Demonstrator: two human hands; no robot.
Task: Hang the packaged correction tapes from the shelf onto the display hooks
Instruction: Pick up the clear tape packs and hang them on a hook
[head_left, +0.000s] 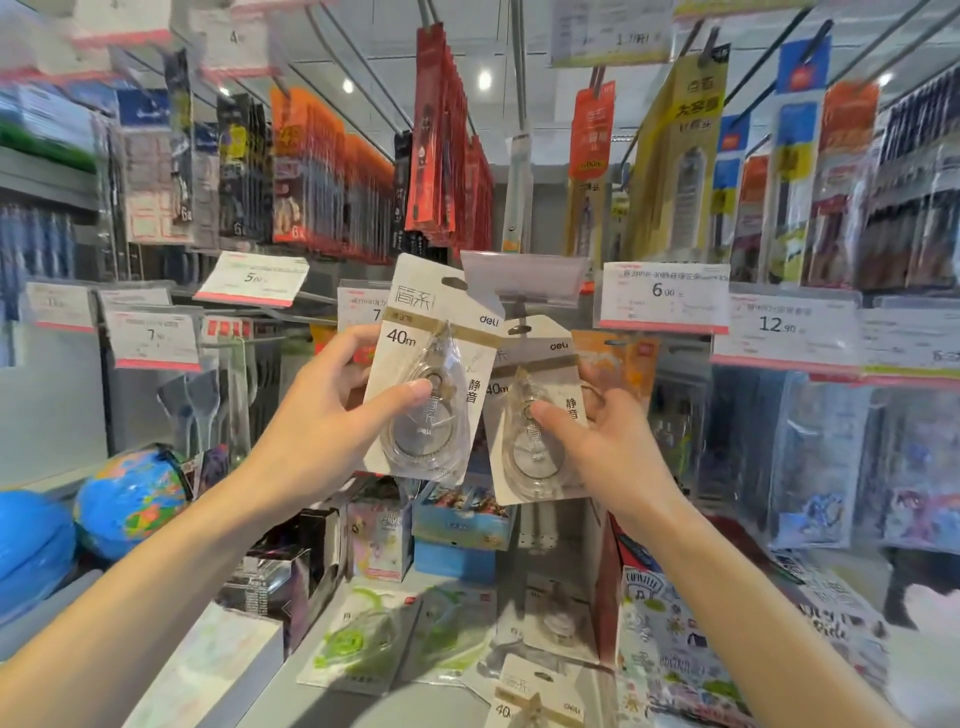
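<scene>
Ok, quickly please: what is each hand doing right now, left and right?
Left hand: holds a correction tape pack, thumb on its front.
Right hand: holds a second correction tape pack.

left hand (332, 415) raised, right hand (602, 441) raised, fingers curled

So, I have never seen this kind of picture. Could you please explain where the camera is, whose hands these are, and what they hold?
There is only one picture, taken by a wide-angle camera worn on a person's head, so you see their own two bare arms reaching forward in a stationery shop. There is no machine.

The left hand holds one packaged correction tape, thumb on its clear blister. The right hand holds a second package in the same grip, its top near a display hook under a clear tag holder.

Below, on the grey shelf, lie more packaged tapes, one white and one green. A globe stands at the left. Price tags hang around.
</scene>
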